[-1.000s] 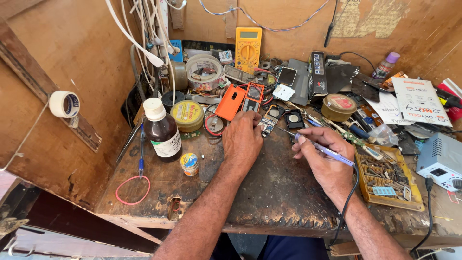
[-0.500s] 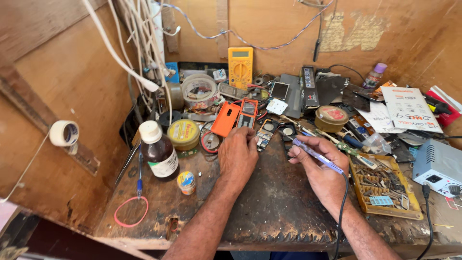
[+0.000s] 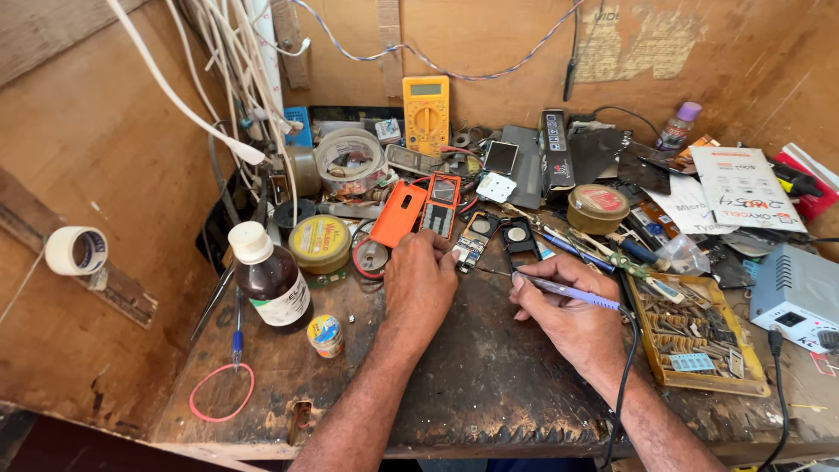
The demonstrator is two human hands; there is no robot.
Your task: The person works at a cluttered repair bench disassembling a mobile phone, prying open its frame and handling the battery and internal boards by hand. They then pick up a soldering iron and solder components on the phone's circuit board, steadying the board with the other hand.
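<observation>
1. a blue pen-shaped soldering tool (image 3: 568, 292) is pinched between the curled fingers of the right hand (image 3: 572, 319), and its thin tip is aimed left at a small circuit board (image 3: 473, 241).
2. the left hand (image 3: 421, 281) is laid flat beside that board, fingers bent down, with the fingertips pressed at its edge; nothing is seen wrapped inside them.
3. since a second ago, both hands have hardly been moved; the tip has been kept close to the board, so the fine work looks to be held steady.
4. further out, a brown bottle (image 3: 270, 275), a yellow tin (image 3: 320, 243) and a yellow meter (image 3: 426, 114) are seen on the dark wooden bench (image 3: 489, 385).
</observation>
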